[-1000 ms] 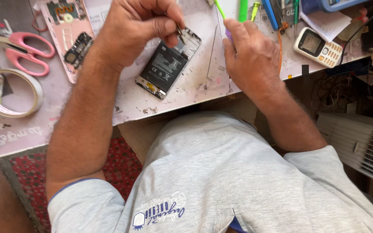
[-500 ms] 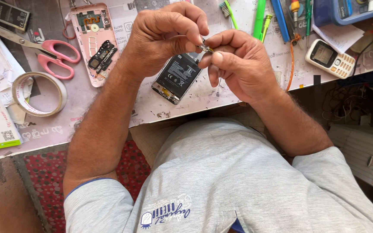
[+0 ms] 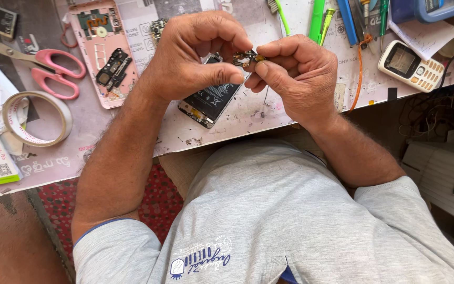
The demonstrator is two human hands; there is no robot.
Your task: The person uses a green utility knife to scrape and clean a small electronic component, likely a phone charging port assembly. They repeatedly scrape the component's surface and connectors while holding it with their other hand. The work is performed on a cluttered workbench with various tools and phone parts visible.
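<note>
My left hand and my right hand meet above the workbench and pinch a small circuit part between their fingertips. Directly beneath them lies an opened phone with its black battery showing, partly hidden by my left hand. The part is held a little above the phone, clear of it.
A pink phone back cover with small parts lies at the upper left, next to pink-handled scissors and a roll of tape. Green and blue tools and a small white keypad phone sit at the upper right. The bench edge runs just above my lap.
My right hand came in from the right to meet my left hand. Both now hold the small part lifted off the opened phone.
</note>
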